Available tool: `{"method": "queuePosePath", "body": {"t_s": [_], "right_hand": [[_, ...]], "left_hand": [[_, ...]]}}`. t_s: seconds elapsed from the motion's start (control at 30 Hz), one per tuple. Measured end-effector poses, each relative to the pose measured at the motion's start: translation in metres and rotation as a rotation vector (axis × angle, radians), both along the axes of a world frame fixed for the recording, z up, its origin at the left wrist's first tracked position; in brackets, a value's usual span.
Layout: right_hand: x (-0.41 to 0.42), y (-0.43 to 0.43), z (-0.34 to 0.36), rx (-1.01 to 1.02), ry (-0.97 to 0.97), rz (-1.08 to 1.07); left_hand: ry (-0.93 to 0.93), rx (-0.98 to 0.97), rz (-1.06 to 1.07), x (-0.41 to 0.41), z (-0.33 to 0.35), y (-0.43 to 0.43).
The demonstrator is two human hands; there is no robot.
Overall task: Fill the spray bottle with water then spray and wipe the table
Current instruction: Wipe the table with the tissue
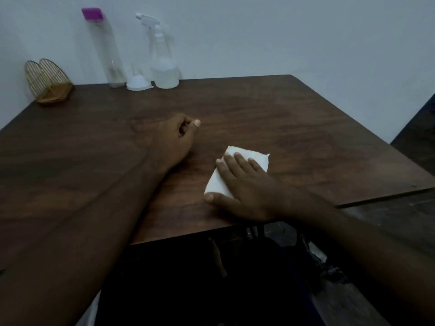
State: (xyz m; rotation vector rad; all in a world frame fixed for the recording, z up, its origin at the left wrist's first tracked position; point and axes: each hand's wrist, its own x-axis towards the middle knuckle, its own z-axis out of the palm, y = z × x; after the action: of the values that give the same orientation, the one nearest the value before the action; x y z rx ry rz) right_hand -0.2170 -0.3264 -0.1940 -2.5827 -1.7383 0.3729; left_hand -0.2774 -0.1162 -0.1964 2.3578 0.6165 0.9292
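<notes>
Count on the table (306, 137): one wire holder, one tall bottle, one funnel, one spray bottle, one folded cloth, and two hands.

The gold wire holder (47, 83) stands at the far left corner. To its right, along the wall edge, stand the tall clear bottle (106, 48) with a purple cap, the white funnel (138, 83) set mouth down, and the spray bottle (162, 55). All three are upright and close together. The spray bottle holds clear liquid in its lower part. The tall bottle's contents cannot be told.

The left hand (176, 140) rests on the table near the centre, fingers curled into a loose fist, holding nothing.

The white cloth (247, 155) lies flat near the front edge, well apart from the spray bottle. The right hand (240, 184) lies on top of it: fingers straight and slightly spread, palm pressing down, thumb at the cloth's near corner.
</notes>
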Motion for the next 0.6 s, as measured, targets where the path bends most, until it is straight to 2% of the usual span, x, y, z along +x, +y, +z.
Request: {"method": "queuePosePath", "body": {"t_s": [0.07,0.2,0.27,0.33,0.5,0.6], "right_hand": [[0.011,-0.025,0.003,-0.042,-0.007,-0.038],[0.075,-0.069,0.007,-0.054,-0.078,-0.371],[0.081,-0.07,0.006,-0.074,-0.089,-0.447],[0.061,-0.05,0.001,-0.07,-0.065,-0.383],[-0.023,0.036,-0.006,0.032,-0.034,0.019],[-0.007,0.056,-0.002,0.025,-0.022,0.017]], "left_hand": [[-0.005,-0.028,-0.01,-0.002,0.0,0.0],[-0.027,-0.081,-0.019,-0.005,0.005,-0.007],[-0.035,-0.094,-0.019,-0.004,0.006,-0.007],[-0.091,-0.137,-0.032,-0.003,0.004,-0.006],[-0.236,-0.378,-0.009,-0.002,0.001,-0.001],[-0.288,-0.45,0.017,-0.004,0.001,0.001]]}}
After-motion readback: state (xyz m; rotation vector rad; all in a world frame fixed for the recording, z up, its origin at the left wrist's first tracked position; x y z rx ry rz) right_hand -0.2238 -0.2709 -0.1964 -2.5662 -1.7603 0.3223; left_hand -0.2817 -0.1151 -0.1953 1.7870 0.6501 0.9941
